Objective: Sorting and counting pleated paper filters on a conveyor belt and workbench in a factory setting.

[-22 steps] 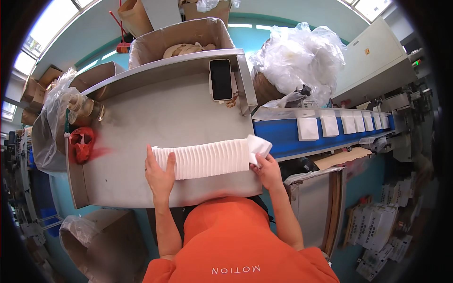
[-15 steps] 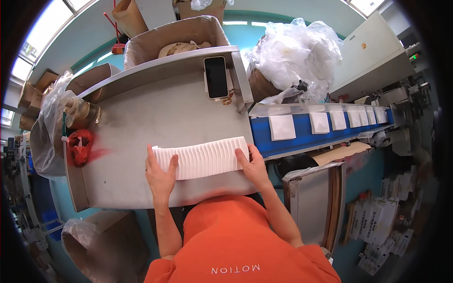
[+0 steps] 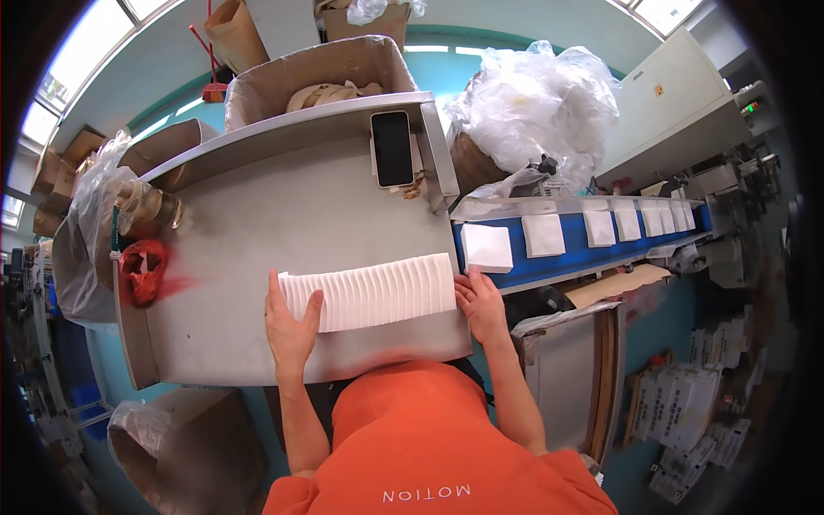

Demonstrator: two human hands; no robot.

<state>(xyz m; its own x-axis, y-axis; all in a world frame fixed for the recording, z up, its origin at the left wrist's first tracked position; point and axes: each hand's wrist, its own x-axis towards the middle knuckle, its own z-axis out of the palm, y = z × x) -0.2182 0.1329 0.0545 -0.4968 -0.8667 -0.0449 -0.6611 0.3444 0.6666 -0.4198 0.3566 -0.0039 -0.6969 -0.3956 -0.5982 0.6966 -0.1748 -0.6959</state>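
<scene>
A long row of white folded paper napkins [image 3: 378,292] lies on the grey metal table in front of me, standing on edge like a fan. At its left end, my left hand [image 3: 293,323] grips it, thumb on the near side and fingers round the end. My right hand [image 3: 482,305] is off the row, at the table's right edge by the blue conveyor belt [image 3: 519,273]. Its fingers are apart and slightly bent, the tips by the near edge of the closest white napkin stack [image 3: 487,248]; I cannot tell whether they touch it.
More white stacks [image 3: 543,235] line the belt to the right. A phone [image 3: 391,148] lies at the table's far right corner. On the left are a red plastic bag [image 3: 143,270] and a tape roll [image 3: 142,209]. A lined carton [image 3: 322,64] stands behind the table's raised rim.
My right hand has let go of the row's right end and moved right to the belt. The stacks on the belt have shifted left, toward the table. My left hand stays at the row.
</scene>
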